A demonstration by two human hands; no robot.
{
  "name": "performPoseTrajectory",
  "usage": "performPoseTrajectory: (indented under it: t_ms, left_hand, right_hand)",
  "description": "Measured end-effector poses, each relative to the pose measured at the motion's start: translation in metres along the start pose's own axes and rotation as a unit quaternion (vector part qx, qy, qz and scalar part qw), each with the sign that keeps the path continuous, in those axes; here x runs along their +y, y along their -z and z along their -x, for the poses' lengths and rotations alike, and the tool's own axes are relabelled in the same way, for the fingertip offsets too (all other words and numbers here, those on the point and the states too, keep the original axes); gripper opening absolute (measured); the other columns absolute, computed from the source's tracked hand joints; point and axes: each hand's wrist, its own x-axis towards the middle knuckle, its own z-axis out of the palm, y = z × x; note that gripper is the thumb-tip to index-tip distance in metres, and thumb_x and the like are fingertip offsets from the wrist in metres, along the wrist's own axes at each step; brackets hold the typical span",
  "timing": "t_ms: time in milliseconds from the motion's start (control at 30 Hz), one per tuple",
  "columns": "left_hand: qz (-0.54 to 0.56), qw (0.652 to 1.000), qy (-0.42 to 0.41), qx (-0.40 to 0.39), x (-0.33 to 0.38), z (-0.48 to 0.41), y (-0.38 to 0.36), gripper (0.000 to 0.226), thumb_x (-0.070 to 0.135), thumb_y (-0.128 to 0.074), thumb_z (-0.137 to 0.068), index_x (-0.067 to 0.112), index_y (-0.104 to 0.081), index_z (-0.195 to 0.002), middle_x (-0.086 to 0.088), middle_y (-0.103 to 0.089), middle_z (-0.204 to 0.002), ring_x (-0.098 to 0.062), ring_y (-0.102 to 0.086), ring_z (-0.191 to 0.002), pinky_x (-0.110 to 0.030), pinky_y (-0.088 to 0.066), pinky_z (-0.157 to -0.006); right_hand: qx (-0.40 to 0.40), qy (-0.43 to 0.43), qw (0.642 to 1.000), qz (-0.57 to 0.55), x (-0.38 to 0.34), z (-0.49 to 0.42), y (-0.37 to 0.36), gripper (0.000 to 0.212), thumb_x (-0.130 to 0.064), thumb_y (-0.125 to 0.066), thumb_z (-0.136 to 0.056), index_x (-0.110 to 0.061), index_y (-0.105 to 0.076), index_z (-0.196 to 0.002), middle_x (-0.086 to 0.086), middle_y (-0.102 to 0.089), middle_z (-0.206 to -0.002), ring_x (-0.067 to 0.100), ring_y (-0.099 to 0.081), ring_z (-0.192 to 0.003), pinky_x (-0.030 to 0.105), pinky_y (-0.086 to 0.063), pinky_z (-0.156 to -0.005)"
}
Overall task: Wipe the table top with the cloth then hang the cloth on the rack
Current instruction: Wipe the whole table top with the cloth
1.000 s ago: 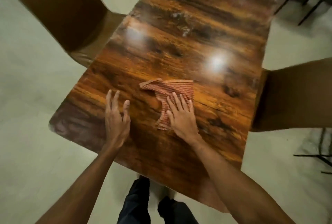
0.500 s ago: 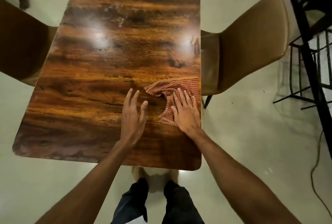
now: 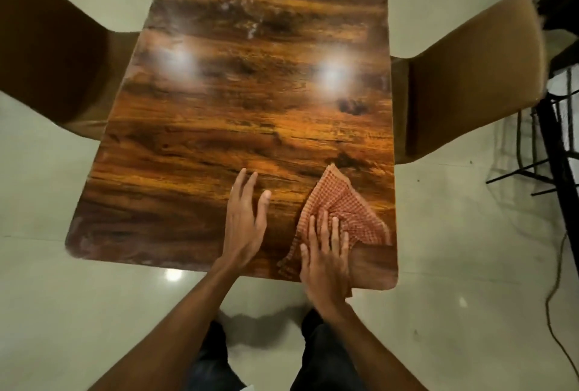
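Note:
A glossy dark wooden table top (image 3: 250,127) stretches away from me. A red and white checked cloth (image 3: 344,212) lies crumpled at its near right corner. My right hand (image 3: 326,256) presses flat on the cloth's near part, fingers spread, right at the table's front edge. To the left of the cloth my left hand (image 3: 244,221) rests flat on the bare wood with its fingers apart and nothing in it. A black metal rack (image 3: 560,152) stands at the right edge of the view, only partly visible.
A tan chair (image 3: 470,77) stands close to the table's right side and a brown chair (image 3: 47,55) to its left. Pale dusty smears mark the far part of the table. A cable (image 3: 554,296) trails over the tiled floor at right. My legs stand below the table edge.
My right hand has dragged the cloth back toward the near right corner of the table. My left hand stays flat beside it. The view has shifted as my head moved.

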Motion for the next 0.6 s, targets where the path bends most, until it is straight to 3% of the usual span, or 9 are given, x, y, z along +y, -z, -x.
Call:
performPoseTrajectory:
  t_ms: [100,167,233,267,333,400,467,600]
  left_hand:
    - [0.02,1.0,0.0,0.01,-0.047,-0.004,0.049,0.058,0.048,-0.039,-0.105,0.021,-0.034,-0.157,0.003,-0.017,-0.169,-0.017,-0.019,-0.154,-0.052,-0.026,-0.123]
    - [0.029,0.999,-0.008,0.014,-0.074,-0.009,0.081,0.057,0.046,-0.04,-0.106,0.022,-0.033,-0.157,0.004,-0.016,-0.169,-0.015,-0.018,-0.154,-0.05,-0.024,-0.124]
    - [0.031,0.999,-0.004,0.031,-0.11,-0.011,0.122,0.058,0.048,-0.04,-0.105,0.022,-0.034,-0.157,0.004,-0.018,-0.168,-0.014,-0.018,-0.154,-0.048,-0.023,-0.125]
    - [0.03,0.999,0.001,0.04,-0.13,-0.013,0.145,0.059,0.049,-0.039,-0.104,0.022,-0.034,-0.157,0.004,-0.019,-0.168,-0.014,-0.019,-0.154,-0.048,-0.023,-0.125]
    - [0.035,0.997,0.026,0.058,-0.158,-0.014,0.18,0.061,0.053,-0.037,-0.102,0.025,-0.034,-0.157,0.006,-0.021,-0.168,-0.014,-0.02,-0.153,-0.049,-0.023,-0.125]
    - [0.037,0.994,0.057,0.082,-0.188,-0.015,0.213,0.06,0.053,-0.036,-0.103,0.026,-0.034,-0.157,0.004,-0.024,-0.167,-0.017,-0.023,-0.153,-0.052,-0.026,-0.123]
    - [0.046,0.991,0.072,0.106,-0.216,-0.014,0.242,0.061,0.051,-0.037,-0.104,0.023,-0.031,-0.158,0.001,-0.025,-0.167,-0.018,-0.025,-0.153,-0.051,-0.028,-0.122]
    - [0.046,0.979,0.102,0.169,-0.255,-0.014,0.281,0.065,0.051,-0.038,-0.104,0.018,-0.027,-0.159,-0.003,-0.026,-0.166,-0.017,-0.023,-0.153,-0.04,-0.026,-0.122]
  right_hand:
    - [-0.036,0.069,0.996,0.045,-0.048,-0.018,-0.02,0.061,-0.045,-0.022,-0.109,-0.026,-0.018,-0.167,0.003,-0.01,-0.174,0.029,-0.009,-0.162,0.056,-0.012,-0.13]
    - [-0.027,-0.007,0.997,0.07,-0.064,-0.044,-0.023,0.063,-0.046,-0.018,-0.109,-0.027,-0.007,-0.168,0.007,-0.001,-0.175,0.031,0.002,-0.162,0.058,-0.004,-0.129]
    - [-0.013,-0.058,0.997,0.055,-0.11,-0.068,-0.029,0.064,-0.044,-0.022,-0.109,-0.022,-0.011,-0.168,0.011,-0.003,-0.175,0.036,0.001,-0.161,0.061,-0.003,-0.128]
    - [-0.016,-0.043,0.998,0.047,-0.148,-0.077,-0.035,0.063,-0.043,-0.023,-0.109,-0.021,-0.014,-0.167,0.011,-0.005,-0.175,0.037,-0.001,-0.161,0.061,-0.004,-0.128]
    - [-0.029,0.066,0.996,0.061,-0.223,-0.079,-0.054,0.062,-0.043,-0.023,-0.109,-0.022,-0.017,-0.167,0.009,-0.009,-0.175,0.035,-0.006,-0.161,0.06,-0.009,-0.128]
    - [-0.062,0.204,0.975,0.062,-0.296,-0.074,-0.08,0.06,-0.043,-0.023,-0.11,-0.024,-0.018,-0.166,0.006,-0.012,-0.175,0.033,-0.008,-0.161,0.059,-0.013,-0.127]
    - [-0.085,0.288,0.952,0.05,-0.349,-0.086,-0.095,0.059,-0.041,-0.027,-0.111,-0.024,-0.017,-0.167,0.003,-0.009,-0.176,0.03,-0.005,-0.162,0.059,-0.01,-0.127]
    - [-0.083,0.214,0.972,0.05,-0.414,-0.112,-0.11,0.059,-0.038,-0.027,-0.111,-0.023,-0.015,-0.167,0.003,0.0,-0.176,0.029,0.002,-0.162,0.058,-0.005,-0.128]
